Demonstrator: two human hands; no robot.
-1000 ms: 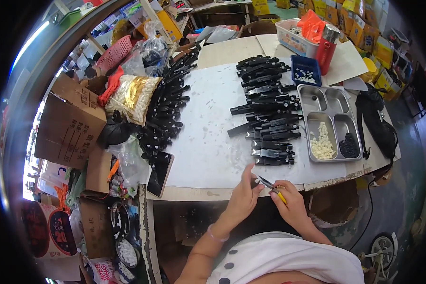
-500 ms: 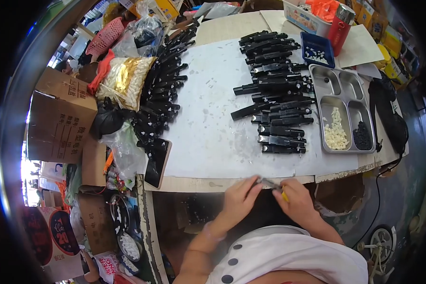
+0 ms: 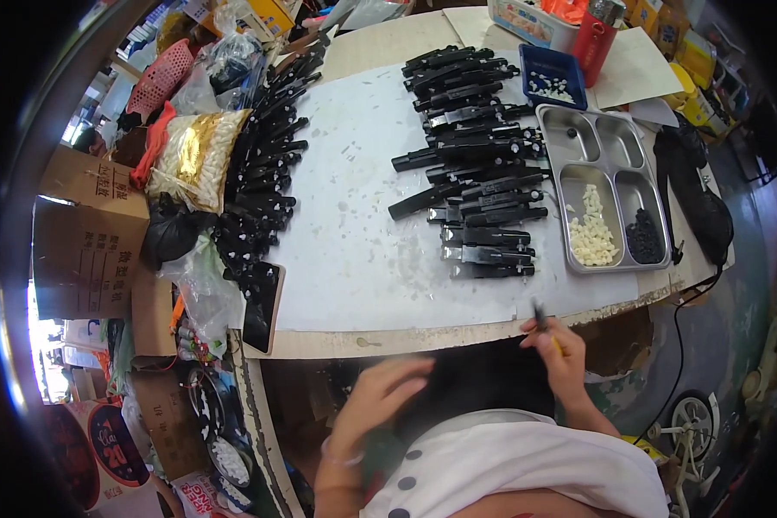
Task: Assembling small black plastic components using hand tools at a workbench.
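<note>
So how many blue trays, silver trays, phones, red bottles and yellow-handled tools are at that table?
Blue tray: 1
Silver tray: 1
Phone: 1
Red bottle: 1
Yellow-handled tool, in the right hand: 1
Total: 5

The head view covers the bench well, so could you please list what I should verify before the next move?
1. Yellow-handled pliers in the right hand: ok, held.
2. Jaws shut: cannot tell, too small and blurred.
3. Left hand empty: cannot tell; open and blurred, nothing visible in it.
4. Cream pieces and black pieces apart: ok, in separate compartments of the steel tray.
5. Smartphone well clear of the table edge: not ok, at the front-left corner.
</note>
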